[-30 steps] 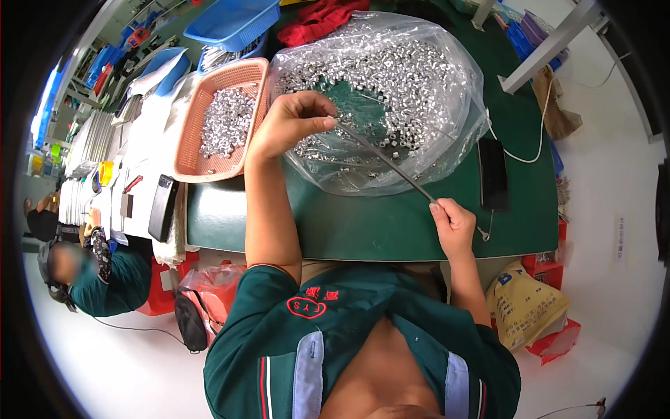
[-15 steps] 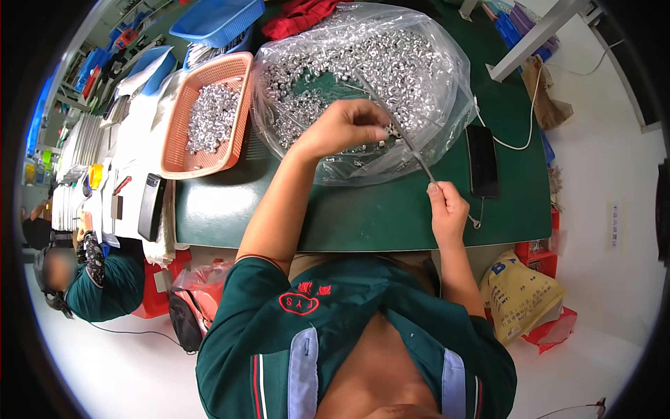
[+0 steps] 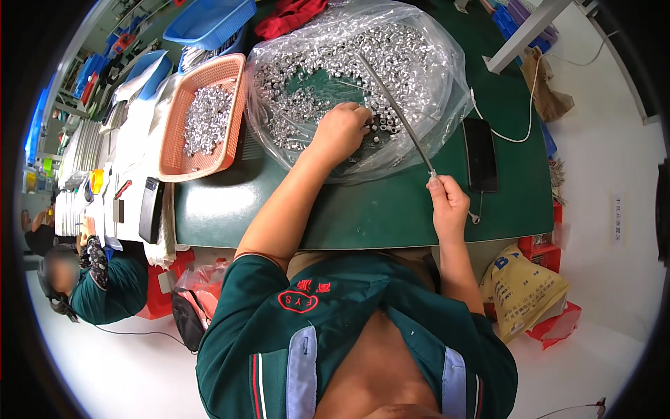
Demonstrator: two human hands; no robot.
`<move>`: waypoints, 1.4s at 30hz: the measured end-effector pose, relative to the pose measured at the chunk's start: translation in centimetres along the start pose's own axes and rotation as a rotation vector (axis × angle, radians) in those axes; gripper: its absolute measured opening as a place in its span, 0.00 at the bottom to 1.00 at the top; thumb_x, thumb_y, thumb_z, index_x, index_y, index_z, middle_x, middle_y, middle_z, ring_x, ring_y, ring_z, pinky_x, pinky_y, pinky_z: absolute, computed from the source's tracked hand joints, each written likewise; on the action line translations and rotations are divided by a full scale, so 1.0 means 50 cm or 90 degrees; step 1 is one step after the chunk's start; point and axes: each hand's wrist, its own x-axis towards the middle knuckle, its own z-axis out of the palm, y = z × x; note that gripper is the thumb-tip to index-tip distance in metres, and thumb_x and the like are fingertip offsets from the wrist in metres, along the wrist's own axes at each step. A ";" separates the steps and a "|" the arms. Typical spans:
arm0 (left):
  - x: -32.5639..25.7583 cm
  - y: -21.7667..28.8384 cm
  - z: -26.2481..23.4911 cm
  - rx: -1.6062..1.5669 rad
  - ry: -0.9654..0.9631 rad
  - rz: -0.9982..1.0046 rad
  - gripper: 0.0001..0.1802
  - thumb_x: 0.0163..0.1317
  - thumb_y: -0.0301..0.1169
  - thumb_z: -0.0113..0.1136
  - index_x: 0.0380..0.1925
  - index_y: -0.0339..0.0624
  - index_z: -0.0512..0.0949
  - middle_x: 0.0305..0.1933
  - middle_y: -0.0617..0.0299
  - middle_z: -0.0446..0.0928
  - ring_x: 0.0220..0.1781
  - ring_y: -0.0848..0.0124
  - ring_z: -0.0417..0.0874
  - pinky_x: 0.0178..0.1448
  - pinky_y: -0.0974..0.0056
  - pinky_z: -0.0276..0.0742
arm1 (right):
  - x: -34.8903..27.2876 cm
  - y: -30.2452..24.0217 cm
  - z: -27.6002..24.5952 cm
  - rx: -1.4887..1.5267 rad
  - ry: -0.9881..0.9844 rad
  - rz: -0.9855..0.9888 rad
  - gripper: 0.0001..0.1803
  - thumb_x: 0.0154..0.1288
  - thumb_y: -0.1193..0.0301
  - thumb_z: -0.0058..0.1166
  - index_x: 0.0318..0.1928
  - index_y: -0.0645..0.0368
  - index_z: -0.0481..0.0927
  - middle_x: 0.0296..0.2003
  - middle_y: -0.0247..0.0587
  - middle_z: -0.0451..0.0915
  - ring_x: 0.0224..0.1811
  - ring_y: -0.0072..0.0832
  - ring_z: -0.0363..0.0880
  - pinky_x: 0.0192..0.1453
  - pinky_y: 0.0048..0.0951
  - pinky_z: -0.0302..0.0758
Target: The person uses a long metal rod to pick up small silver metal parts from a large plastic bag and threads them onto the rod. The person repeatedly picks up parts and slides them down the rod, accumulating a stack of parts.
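My right hand (image 3: 449,207) is closed round the near end of a thin dark metal rod (image 3: 403,119). A thin wire with a small ring shows at the other side of that fist. The rod slants up and left over a clear plastic bag (image 3: 447,133), which lies spread open on the table. Small shiny metal pieces (image 3: 412,66) heap inside it. Among the nearer pieces my left hand (image 3: 340,131) reaches down with curled fingers, left of the rod and apart from it. Whatever its fingertips grip is hidden.
Left of the bag stands an orange plastic basket (image 3: 167,150) with similar metal pieces. Blue baskets (image 3: 202,24) and a red cloth (image 3: 289,17) lie behind. A black phone (image 3: 480,157) rests right on the green table (image 3: 328,223). Another person (image 3: 112,286) sits far left.
My left hand has moved from beside the rod down and slightly left into the metal pieces. The right hand still holds the rod, nearly in place.
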 end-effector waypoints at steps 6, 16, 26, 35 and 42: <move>-0.006 0.002 0.002 0.033 0.010 0.002 0.10 0.53 0.28 0.64 0.37 0.41 0.80 0.38 0.53 0.78 0.44 0.52 0.79 0.48 0.54 0.75 | 0.000 0.004 0.000 0.003 0.001 0.000 0.09 0.67 0.70 0.57 0.33 0.65 0.78 0.18 0.27 0.68 0.21 0.12 0.61 0.24 0.19 0.61; 0.004 -0.083 -0.081 -1.020 0.064 -0.247 0.10 0.64 0.24 0.57 0.45 0.32 0.77 0.36 0.61 0.78 0.36 0.71 0.80 0.41 0.68 0.77 | -0.003 -0.002 0.000 -0.041 -0.022 -0.007 0.09 0.65 0.72 0.57 0.31 0.65 0.77 0.17 0.31 0.69 0.21 0.14 0.63 0.24 0.21 0.63; -0.012 -0.121 -0.115 -1.061 0.079 -0.162 0.09 0.62 0.23 0.60 0.43 0.34 0.78 0.38 0.58 0.80 0.36 0.70 0.80 0.39 0.69 0.77 | -0.004 -0.009 0.008 -0.082 -0.058 -0.031 0.08 0.65 0.71 0.58 0.31 0.64 0.78 0.18 0.33 0.71 0.20 0.16 0.64 0.25 0.22 0.64; -0.010 -0.118 -0.124 -1.022 0.116 -0.146 0.08 0.61 0.25 0.63 0.39 0.36 0.79 0.37 0.59 0.81 0.33 0.73 0.79 0.37 0.71 0.75 | -0.005 -0.008 0.011 -0.141 -0.066 -0.069 0.07 0.64 0.71 0.58 0.32 0.62 0.78 0.19 0.38 0.74 0.19 0.22 0.68 0.25 0.24 0.66; -0.016 -0.109 -0.147 -0.844 0.137 -0.181 0.08 0.57 0.26 0.67 0.35 0.36 0.80 0.32 0.59 0.81 0.29 0.75 0.77 0.34 0.71 0.73 | -0.006 -0.011 0.013 -0.162 -0.057 -0.112 0.07 0.63 0.71 0.59 0.32 0.62 0.78 0.20 0.41 0.74 0.18 0.27 0.70 0.25 0.27 0.67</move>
